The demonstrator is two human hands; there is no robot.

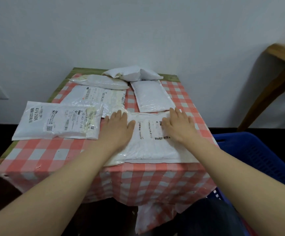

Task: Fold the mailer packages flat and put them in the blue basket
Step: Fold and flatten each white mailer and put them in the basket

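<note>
Hands flat, left hand (117,126) & right hand (177,126) fingers straight, pressing crinkly white rectangular mailer (148,143)

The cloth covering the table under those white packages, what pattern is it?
The checked cotton tablecloth is a red-pink and white gingham, seen best in the head view.

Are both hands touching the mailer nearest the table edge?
Touching. The head view shows the left hand and right hand lying flat, fingers straight, on the nearest mailer.
</note>
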